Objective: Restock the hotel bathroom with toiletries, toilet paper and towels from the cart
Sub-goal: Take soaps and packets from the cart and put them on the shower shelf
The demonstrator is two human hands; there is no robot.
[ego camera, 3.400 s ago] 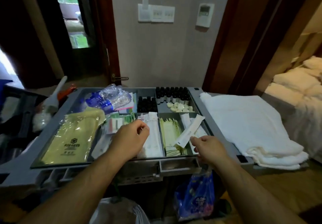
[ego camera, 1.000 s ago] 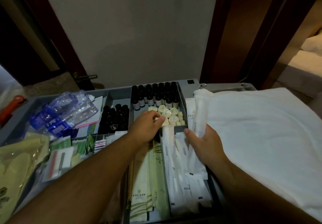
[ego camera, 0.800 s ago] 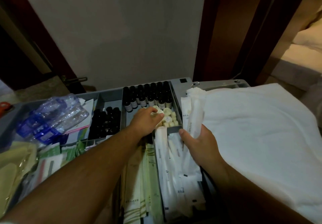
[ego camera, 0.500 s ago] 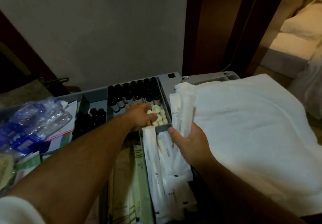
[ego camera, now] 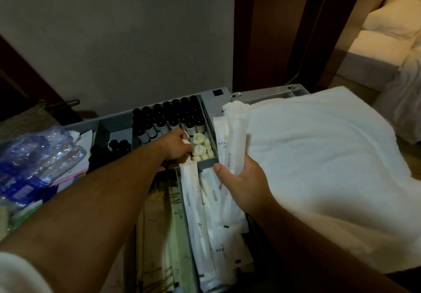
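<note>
My left hand [ego camera: 175, 145] reaches into the grey cart tray [ego camera: 216, 92], its fingers closed on a small round wrapped soap [ego camera: 198, 149] in the soap compartment. Several more pale soaps [ego camera: 200, 139] lie beside it. My right hand [ego camera: 241, 176] grips two long white toiletry packets [ego camera: 230, 137] upright over the tray's right edge. More white packets [ego camera: 198, 206] and green-striped packets [ego camera: 157, 235] fill the near compartments. Dark small bottles [ego camera: 168, 117] stand in rows at the back. Folded white towels [ego camera: 319, 156] lie on the cart's right side.
Water bottles in blue plastic wrap [ego camera: 34, 160] lie at the left of the tray. A grey wall [ego camera: 114, 42] rises right behind the cart, with dark wooden door frames [ego camera: 273, 30] to its right. A bed with pale bedding [ego camera: 391, 19] shows at far right.
I have leaned closer and the view has swung right. My left hand stayed in the soap compartment, picking among the soaps. My right hand kept the white packets upright.
</note>
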